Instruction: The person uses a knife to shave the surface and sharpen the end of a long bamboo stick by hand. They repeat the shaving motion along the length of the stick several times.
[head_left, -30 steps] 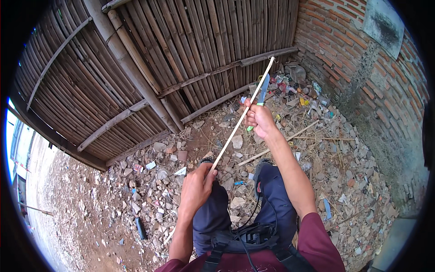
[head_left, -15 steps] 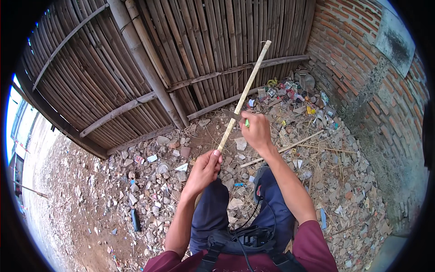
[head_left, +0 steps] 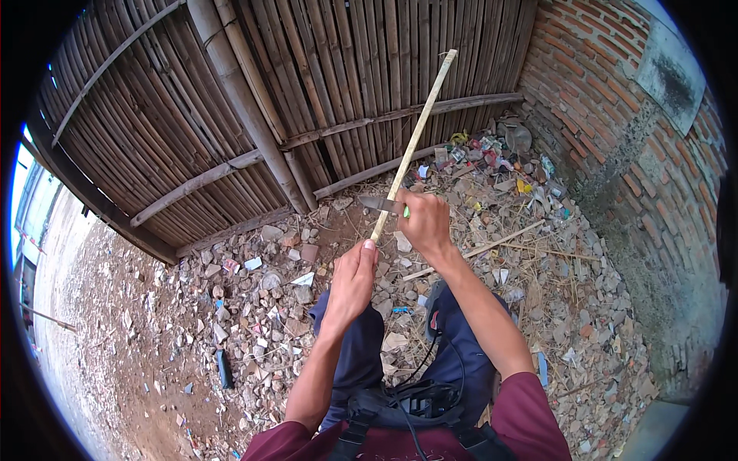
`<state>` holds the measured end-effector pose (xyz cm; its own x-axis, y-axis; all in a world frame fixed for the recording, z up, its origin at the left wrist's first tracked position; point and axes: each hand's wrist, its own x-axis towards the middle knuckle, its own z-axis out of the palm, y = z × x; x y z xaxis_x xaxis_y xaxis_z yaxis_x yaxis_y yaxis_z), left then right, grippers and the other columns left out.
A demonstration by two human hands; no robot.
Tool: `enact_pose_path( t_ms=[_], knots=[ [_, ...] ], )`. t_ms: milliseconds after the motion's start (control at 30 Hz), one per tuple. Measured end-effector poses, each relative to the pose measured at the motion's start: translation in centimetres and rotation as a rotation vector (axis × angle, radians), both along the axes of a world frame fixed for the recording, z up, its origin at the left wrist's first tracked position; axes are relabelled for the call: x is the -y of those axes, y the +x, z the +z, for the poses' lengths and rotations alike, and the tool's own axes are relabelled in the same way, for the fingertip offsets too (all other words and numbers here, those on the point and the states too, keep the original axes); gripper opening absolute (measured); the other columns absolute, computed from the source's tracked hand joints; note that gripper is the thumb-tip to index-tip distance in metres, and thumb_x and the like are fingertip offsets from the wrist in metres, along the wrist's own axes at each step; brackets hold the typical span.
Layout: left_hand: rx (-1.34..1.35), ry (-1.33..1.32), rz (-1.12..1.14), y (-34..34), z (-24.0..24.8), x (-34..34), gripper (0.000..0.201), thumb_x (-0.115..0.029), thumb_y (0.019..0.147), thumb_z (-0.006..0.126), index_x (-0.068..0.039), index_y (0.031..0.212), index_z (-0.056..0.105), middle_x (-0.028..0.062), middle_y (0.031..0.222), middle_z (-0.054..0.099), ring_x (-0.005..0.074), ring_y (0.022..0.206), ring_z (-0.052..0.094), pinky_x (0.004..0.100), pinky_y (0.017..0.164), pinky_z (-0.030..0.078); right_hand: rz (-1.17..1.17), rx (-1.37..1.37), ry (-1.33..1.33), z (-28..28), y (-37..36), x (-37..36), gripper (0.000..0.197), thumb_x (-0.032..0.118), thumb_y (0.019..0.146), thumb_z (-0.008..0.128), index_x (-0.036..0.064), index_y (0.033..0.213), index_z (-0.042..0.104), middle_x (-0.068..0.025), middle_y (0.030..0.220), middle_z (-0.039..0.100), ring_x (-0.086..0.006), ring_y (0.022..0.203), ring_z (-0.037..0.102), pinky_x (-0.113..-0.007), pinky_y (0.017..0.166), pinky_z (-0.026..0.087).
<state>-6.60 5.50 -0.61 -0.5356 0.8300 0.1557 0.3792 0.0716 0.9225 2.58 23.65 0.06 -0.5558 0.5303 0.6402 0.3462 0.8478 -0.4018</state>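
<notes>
A long, pale bamboo strip (head_left: 416,138) slants up and away from me, its far end in front of the bamboo wall. My left hand (head_left: 354,280) is closed round its near end, thumb along the top. Just beyond, my right hand (head_left: 427,223) grips a knife (head_left: 379,204) by its green handle, mostly hidden in the fingers. The grey blade lies across the strip and points left. Whether its edge bites into the bamboo, I cannot tell.
A bamboo slat wall (head_left: 346,69) with a thick pole (head_left: 244,107) stands ahead. On the right rises a brick wall (head_left: 607,84). Rubble and litter (head_left: 507,157) cover the ground; another thin bamboo stick (head_left: 492,247) lies right of my legs. A black strap pack (head_left: 407,403) sits at my waist.
The strip has shifted away from me, its far end now higher in view. My left hand has moved forward, and the knife blade has turned flatter, showing more to the strip's left.
</notes>
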Motion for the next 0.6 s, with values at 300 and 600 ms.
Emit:
enact_pose_path(
  t_ms=[300, 600],
  knots=[
    [0.134, -0.038, -0.072, -0.3, -0.4, 0.2, 0.051, -0.042, 0.117, 0.041, -0.007, 0.081, 0.048, -0.0022, 0.066, 0.043, 0.0095, 0.056, 0.039, 0.03, 0.052, 0.033, -0.036, -0.048, 0.058, 0.3, -0.2, -0.2, 0.007, 0.005, 0.086, 0.067, 0.0087, 0.082, 0.07, -0.0133, 0.07, 0.073, -0.0335, 0.063, 0.074, -0.047, 0.054, 0.056],
    [-0.015, -0.108, 0.004, 0.4, 1.5, 0.8, 0.056, -0.039, 0.116, 0.035, 0.003, 0.083, 0.053, 0.0182, 0.068, 0.05, 0.0369, 0.064, 0.048, 0.0496, 0.067, 0.041, -0.025, -0.034, -0.005, 0.3, -0.5, -0.3, 0.009, 0.008, 0.089, 0.067, 0.0095, 0.081, 0.071, -0.0132, 0.07, 0.073, -0.0331, 0.062, 0.073, -0.046, 0.052, 0.055]
  ],
)
